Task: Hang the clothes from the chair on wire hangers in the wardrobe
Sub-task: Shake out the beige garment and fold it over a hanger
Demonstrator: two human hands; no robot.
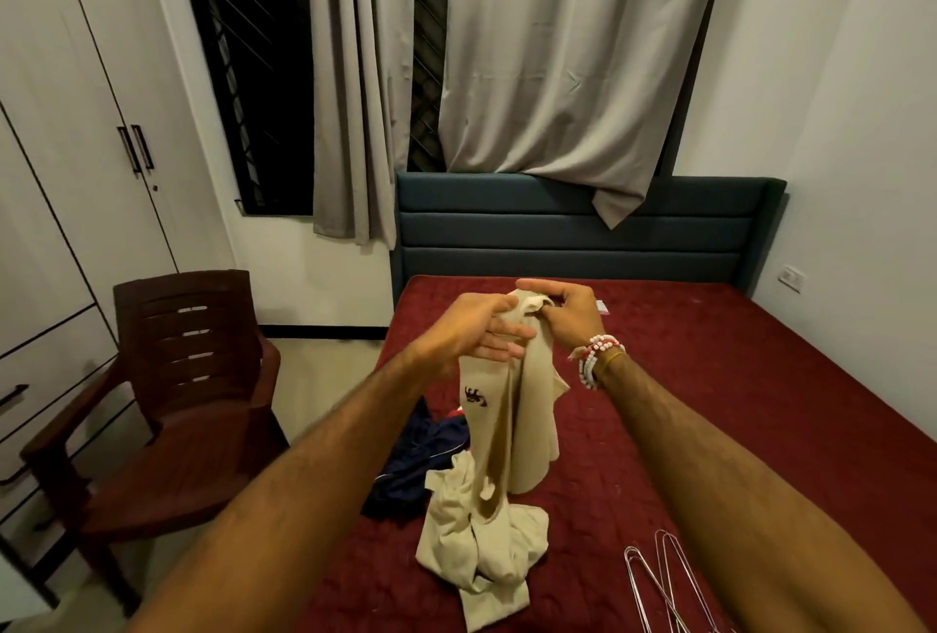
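Observation:
A cream shirt (507, 440) with a small dark logo hangs over the maroon bed (735, 404), its lower part crumpled on the cover. My right hand (568, 310) pinches its top edge. My left hand (481, 333) lies against the cloth just below, fingers nearly straight. A dark blue garment (421, 470) sits on the bed's left edge behind the shirt. Wire hangers (659, 582) lie on the bed near my right forearm. The brown plastic chair (167, 404) stands at the left with a bare seat. The white wardrobe (76, 150) behind it has its doors closed.
A dark padded headboard (583, 226) and grey curtains (547, 49) over a dark window stand behind the bed. A strip of pale floor (314, 379) runs between chair and bed. Wardrobe drawers (30, 379) sit at the lower left.

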